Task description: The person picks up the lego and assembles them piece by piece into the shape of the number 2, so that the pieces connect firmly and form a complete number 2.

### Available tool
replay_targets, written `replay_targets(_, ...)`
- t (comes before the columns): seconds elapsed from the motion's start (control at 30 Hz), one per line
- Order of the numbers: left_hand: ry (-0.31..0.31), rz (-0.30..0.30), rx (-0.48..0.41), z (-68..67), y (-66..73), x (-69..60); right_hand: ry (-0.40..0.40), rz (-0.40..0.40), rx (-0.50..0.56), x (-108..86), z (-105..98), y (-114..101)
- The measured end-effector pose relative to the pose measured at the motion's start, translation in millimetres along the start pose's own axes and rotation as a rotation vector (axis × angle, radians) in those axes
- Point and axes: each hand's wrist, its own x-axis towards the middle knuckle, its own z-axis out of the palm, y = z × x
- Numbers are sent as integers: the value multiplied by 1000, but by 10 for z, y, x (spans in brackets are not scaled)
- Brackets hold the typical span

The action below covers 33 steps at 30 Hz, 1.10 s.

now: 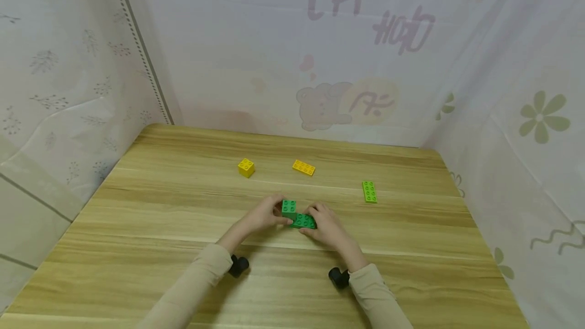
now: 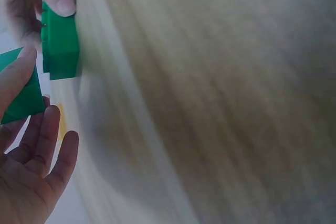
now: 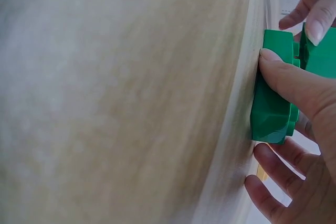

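Observation:
My left hand [image 1: 267, 214] pinches a green square building block [image 1: 289, 209] with studs on top, thumb on its near side. In the left wrist view that block [image 2: 23, 100] is held apart from the other one, a small gap between them. A longer darker green building block [image 1: 303, 221] is gripped by my right hand [image 1: 323, 225] at its right end. In the right wrist view the thumb presses the side of the long block [image 3: 274, 90], and its studs face the square block [image 3: 321, 53]. The last fingers of both hands are spread away from the blocks.
On the wooden table [image 1: 183, 217] a yellow cube block [image 1: 246, 168] stands back left. A flat orange-yellow block [image 1: 303, 167] lies behind the hands, a flat lime-green one [image 1: 369, 192] to the right. Printed curtains [image 1: 256, 55] hang at the back and sides.

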Motion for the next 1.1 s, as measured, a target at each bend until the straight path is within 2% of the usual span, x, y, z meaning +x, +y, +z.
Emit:
replay_targets(0.1,-5,-19,7,25,-6,-14,-1,2,1,-2,-1,-3)
replay_targets(0.37,-29,14,18,58,-12,-13,-8,7,-12,-3,-10,-10)
replay_targets(0.87,-34,-3,87,80,51,11,-7,16,-13,3,-9,-1)
replay_targets(1.1,-62,52,187,103,97,71,-12,24,-24,7,-2,1)
